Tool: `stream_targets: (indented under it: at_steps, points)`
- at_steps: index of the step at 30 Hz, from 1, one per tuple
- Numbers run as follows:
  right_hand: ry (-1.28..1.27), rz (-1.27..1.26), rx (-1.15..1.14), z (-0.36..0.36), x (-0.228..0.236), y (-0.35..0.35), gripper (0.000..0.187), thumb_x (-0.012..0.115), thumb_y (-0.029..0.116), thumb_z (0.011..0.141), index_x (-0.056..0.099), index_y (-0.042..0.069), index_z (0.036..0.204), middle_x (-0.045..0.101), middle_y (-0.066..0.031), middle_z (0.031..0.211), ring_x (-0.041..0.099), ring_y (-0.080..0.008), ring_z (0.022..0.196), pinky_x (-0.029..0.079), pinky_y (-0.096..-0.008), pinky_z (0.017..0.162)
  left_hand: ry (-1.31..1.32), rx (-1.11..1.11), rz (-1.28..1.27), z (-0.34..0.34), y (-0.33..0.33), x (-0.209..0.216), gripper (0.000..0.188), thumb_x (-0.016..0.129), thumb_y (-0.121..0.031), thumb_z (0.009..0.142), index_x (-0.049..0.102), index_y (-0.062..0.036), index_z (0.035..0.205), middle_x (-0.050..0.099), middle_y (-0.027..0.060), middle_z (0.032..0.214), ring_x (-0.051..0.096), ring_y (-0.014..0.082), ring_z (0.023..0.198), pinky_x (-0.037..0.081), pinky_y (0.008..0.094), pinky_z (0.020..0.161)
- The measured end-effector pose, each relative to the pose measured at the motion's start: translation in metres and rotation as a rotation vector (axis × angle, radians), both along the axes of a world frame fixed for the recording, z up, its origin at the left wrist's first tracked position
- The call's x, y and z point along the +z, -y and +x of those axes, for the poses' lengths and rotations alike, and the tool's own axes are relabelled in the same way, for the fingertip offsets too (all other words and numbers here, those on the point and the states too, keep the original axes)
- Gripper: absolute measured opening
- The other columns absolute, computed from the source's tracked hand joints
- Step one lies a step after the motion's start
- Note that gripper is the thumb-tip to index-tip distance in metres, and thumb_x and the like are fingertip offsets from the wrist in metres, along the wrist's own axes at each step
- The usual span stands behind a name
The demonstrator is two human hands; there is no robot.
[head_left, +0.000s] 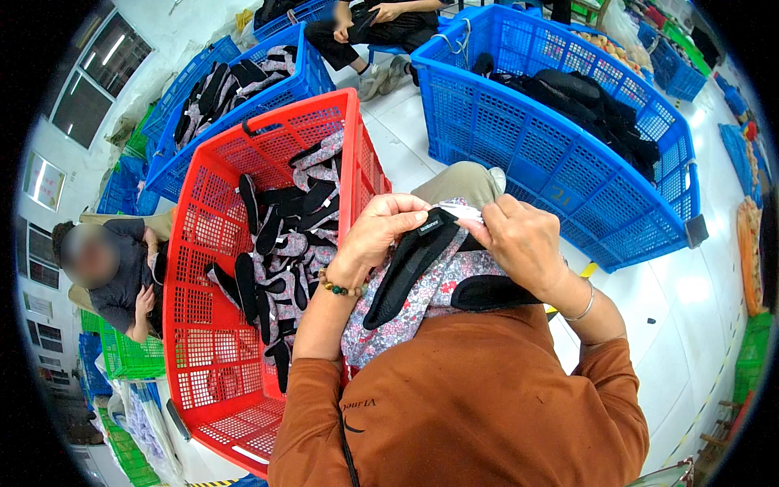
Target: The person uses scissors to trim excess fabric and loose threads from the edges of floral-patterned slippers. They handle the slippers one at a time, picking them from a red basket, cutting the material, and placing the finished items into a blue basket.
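In my lap lies a floral cloth slipper with a black lining, a small black label showing at its top end. My left hand is closed on that end, thumb pressed beside the label. Fingers of my right hand pinch a white piece at the slipper's edge; what exactly it is I cannot make out. Under my right wrist rests another slipper with a black sole, on more floral fabric. A beaded bracelet circles my left wrist, a metal bangle my right.
To my left stands a red crate of floral and black slippers. Ahead on the right is a blue crate holding black items. Another blue crate stands beyond. One person sits at left, another ahead.
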State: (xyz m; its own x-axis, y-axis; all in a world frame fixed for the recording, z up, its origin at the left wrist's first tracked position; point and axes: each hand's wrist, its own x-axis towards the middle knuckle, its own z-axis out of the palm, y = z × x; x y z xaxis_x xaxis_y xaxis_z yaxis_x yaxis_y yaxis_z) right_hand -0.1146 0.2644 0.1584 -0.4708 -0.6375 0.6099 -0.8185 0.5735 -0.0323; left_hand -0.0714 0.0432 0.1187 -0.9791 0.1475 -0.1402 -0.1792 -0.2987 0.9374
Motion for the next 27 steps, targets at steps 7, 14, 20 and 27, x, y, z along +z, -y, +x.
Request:
stream_targets:
  at_steps: [7, 14, 20, 27]
  points:
    - [0.127, -0.143, -0.054, -0.015, 0.006, -0.003, 0.032, 0.070, 0.035, 0.076, 0.060, 0.006, 0.072, 0.057, -0.0070, 0.066, 0.057, -0.0213, 0.055, 0.042, -0.0288, 0.046, -0.028, 0.010, -0.074, 0.003, -0.002, 0.006, 0.019, 0.061, -0.012, 0.086, 0.063, 0.0034, 0.097, 0.064, 0.0031, 0.085, 0.059, 0.0069, 0.074, 0.048, 0.0199, 0.067]
    - [0.434, -0.142, 0.400, -0.027, 0.016, 0.020, 0.026, 0.073, 0.021, 0.071, 0.062, 0.003, 0.086, 0.058, -0.0112, 0.082, 0.059, -0.0291, 0.071, 0.047, -0.0332, 0.059, -0.069, 0.064, -0.157, 0.001, -0.007, 0.007, 0.017, 0.060, -0.006, 0.081, 0.063, 0.0024, 0.095, 0.063, 0.0000, 0.081, 0.055, 0.0035, 0.066, 0.043, 0.0169, 0.057]
    - [0.310, -0.318, 0.309, -0.045, 0.004, 0.032, 0.007, 0.061, 0.006, 0.075, 0.058, 0.003, 0.080, 0.056, -0.0138, 0.080, 0.058, -0.0330, 0.072, 0.046, -0.0399, 0.061, -0.040, 0.044, -0.229, 0.002, -0.003, 0.008, 0.020, 0.059, -0.004, 0.075, 0.064, 0.0017, 0.094, 0.061, -0.0005, 0.077, 0.052, 0.0035, 0.062, 0.040, 0.0169, 0.053]
    - [0.623, -0.266, 0.213, -0.059, 0.011, 0.013, 0.031, 0.067, 0.030, 0.080, 0.057, 0.001, 0.076, 0.056, -0.0148, 0.069, 0.055, -0.0321, 0.062, 0.044, -0.0366, 0.055, -0.025, 0.044, -0.183, 0.003, 0.000, 0.005, 0.021, 0.061, -0.006, 0.075, 0.063, 0.0022, 0.095, 0.063, 0.0021, 0.082, 0.056, 0.0057, 0.067, 0.044, 0.0182, 0.059]
